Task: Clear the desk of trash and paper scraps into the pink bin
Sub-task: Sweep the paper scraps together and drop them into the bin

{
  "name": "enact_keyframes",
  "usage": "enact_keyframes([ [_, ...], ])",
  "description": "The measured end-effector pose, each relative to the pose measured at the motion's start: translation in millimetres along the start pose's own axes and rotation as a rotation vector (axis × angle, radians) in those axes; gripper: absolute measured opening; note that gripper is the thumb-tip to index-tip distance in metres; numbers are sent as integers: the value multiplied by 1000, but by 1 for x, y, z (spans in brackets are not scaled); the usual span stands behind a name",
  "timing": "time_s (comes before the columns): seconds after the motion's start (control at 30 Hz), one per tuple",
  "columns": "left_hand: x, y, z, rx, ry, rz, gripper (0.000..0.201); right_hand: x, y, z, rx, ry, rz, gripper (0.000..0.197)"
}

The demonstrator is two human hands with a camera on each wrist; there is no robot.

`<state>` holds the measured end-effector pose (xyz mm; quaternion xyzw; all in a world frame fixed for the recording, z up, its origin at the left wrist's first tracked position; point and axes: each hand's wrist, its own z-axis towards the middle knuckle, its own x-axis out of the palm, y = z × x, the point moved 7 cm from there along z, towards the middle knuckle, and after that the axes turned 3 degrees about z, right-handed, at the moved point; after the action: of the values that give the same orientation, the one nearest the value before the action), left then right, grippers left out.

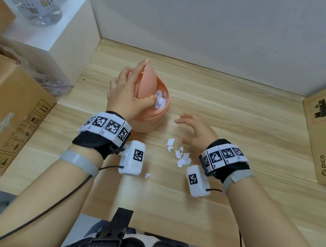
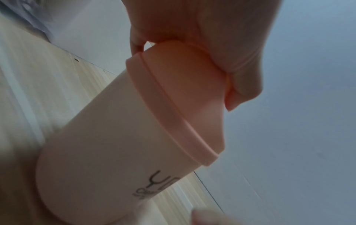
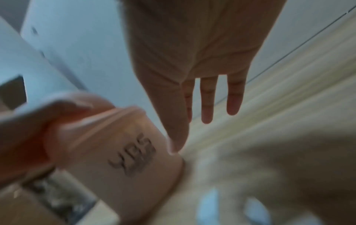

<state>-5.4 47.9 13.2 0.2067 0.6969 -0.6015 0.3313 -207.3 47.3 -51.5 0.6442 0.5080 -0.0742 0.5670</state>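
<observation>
Now my left hand (image 1: pixel 127 95) is pinching the pink bin's (image 1: pixel 149 125) swing lid (image 1: pixel 148 81) tilted open, so I'm keeping that grip steady. My right hand (image 1: pixel 195 135), fingers spread and empty, is hovering over the paper scraps (image 1: pixel 180 156) on the tabletop (image 1: pixel 240 116), lying at five o'clock of the bin; I should be gathering them into one pinch.

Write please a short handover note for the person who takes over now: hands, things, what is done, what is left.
Left hand: holds the swing lid of the pink bin tilted open.
Right hand: open, empty, above the desk beside the bin.
Done: some paper scraps lie inside the bin.
Left: a cluster of scraps near the right wrist, one single scrap nearer the desk's front edge.
</observation>
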Motion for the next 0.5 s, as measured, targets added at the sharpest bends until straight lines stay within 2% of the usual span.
enact_keyframes([
  [0.13,2,4,3,8,-1,12,87,56,-16,-7,-82,314,-325,57],
  [0.2,2,5,3,6,-3,5,87,66,-22,-15,-130,392,-424,64],
  [0.33,3,5,3,16,-15,1,88,58,-41,-39,-140,278,-346,72],
  [0.5,4,5,3,28,-31,0,88,59,-54,-54,-38,116,-94,42],
])
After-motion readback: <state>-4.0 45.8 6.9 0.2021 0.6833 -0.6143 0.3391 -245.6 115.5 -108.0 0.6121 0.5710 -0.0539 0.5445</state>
